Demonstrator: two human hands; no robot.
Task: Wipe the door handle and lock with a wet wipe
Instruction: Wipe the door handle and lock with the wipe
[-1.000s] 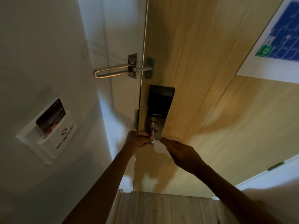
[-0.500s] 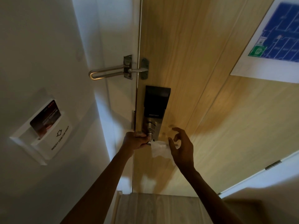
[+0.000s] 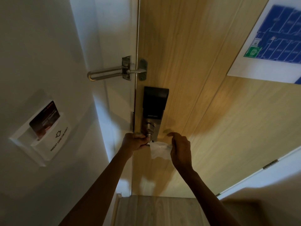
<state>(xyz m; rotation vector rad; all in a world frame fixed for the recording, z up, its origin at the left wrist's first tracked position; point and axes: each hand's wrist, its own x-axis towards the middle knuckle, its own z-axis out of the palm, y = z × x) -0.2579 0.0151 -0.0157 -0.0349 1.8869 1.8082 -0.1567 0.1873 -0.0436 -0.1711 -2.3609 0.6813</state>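
Observation:
A black and silver smart lock [image 3: 154,110] is mounted on the wooden door [image 3: 203,111] near its left edge. My left hand [image 3: 134,141] is closed around the door handle [image 3: 148,139] at the bottom of the lock, hiding most of it. A white wet wipe [image 3: 159,150] hangs just right of the handle. My right hand [image 3: 180,149] pinches the wipe's right edge, with the index finger raised toward the door.
A metal swing-bar door guard [image 3: 117,73] spans the frame and door above the lock. A white key-card holder [image 3: 44,132] with a card in it is on the left wall. A blue floor-plan sign [image 3: 276,41] hangs on the door's upper right.
My right hand drew back from the handle, spread its fingers, then took the wipe at its right edge. The left hand stayed on the handle. The view shifted slightly.

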